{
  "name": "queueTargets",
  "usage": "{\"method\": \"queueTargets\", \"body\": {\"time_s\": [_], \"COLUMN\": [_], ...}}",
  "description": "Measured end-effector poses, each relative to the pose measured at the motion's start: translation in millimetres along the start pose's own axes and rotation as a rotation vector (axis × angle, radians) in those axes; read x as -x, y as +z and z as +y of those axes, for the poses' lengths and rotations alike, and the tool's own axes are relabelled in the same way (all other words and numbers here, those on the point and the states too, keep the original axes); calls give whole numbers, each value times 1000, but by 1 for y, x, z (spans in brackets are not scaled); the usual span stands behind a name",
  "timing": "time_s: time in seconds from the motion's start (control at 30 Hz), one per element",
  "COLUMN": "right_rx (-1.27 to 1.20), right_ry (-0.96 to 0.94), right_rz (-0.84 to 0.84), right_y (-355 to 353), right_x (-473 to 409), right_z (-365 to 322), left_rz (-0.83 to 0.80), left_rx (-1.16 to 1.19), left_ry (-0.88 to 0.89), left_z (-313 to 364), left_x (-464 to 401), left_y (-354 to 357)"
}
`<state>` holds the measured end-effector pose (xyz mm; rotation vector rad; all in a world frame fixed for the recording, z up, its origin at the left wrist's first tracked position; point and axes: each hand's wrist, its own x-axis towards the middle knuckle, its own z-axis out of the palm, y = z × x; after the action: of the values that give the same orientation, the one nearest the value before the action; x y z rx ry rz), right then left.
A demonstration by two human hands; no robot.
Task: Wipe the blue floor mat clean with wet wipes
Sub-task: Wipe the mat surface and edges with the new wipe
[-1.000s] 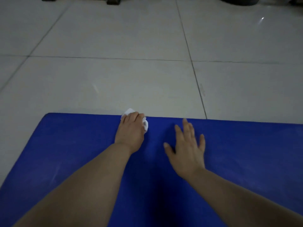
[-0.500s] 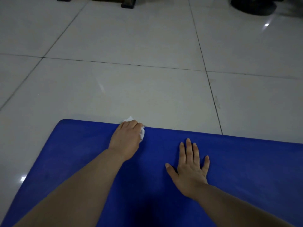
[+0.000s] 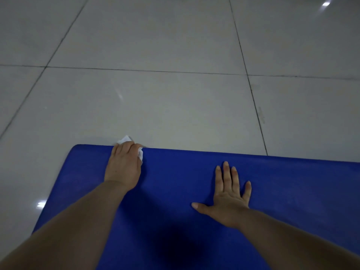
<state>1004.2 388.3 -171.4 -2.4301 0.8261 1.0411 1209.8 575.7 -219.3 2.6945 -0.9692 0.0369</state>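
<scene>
Judging from how things lie, you are somewhere in the middle of the job, and the dim light hides any clear line between wiped and unwiped foam. Around you the tiled floor (image 3: pixel 175 106) spreads pale and glossy past the far and left sides of the blue floor mat (image 3: pixel 175 182), so you have free room to sweep off either of those edges without hitting anything in view. The mat fills the lower part of the view, its rounded far-left corner just left of your working hand, its far edge running straight across to the right border of the view, where the mat carries on out of sight; that long right stretch and the shadowed strip nearest you probably still need passes, though no dirt shows plainly. Your right hand (image 3: pixel 229 199) lies flat on the mat, fingers straight and spread, thumb out to the left, holding nothing and seemingly bracing you. Your left hand (image 3: pixel 124 164) sits at the far edge near the corner, fingers curled over a crumpled white wet wipe (image 3: pixel 124 140), which pokes out past the fingertips onto the floor and at the thumb side.
</scene>
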Motion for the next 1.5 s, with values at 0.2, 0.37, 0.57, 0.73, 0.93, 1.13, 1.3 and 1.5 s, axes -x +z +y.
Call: {"method": "queueTargets", "body": {"time_s": [0.2,0.37,0.57,0.73,0.93,1.13,1.3,1.5], "right_rx": [-22,-47,-95,-112,-82,-54,-27,-144], "right_ry": [-14,-38,-27,-36,-10,8,119,123], "right_rz": [-6,23,5,-6,0,38,105,407], "right_y": [-1,-2,-4,-7,-5,-5,-4,8], "right_x": [-1,-1,-1,1,-2,1,-1,11], "right_z": [1,3,2,1,-1,0,-6,-94], "left_rz": [-286,-353,-584,-610,-490,-341,-303,-222], "left_rx": [-206,-193,-186,-146,-178,-302,-393,-105], "left_ry": [-226,-271,-158,-119,23,-18,-94,-169], "left_z": [25,75,136,141,124,39,-49,-67], "left_x": [-14,-14,-2,-11,-18,-13,-1,10], "left_y": [-8,-13,-20,-23,-2,-16,-37,-30]}}
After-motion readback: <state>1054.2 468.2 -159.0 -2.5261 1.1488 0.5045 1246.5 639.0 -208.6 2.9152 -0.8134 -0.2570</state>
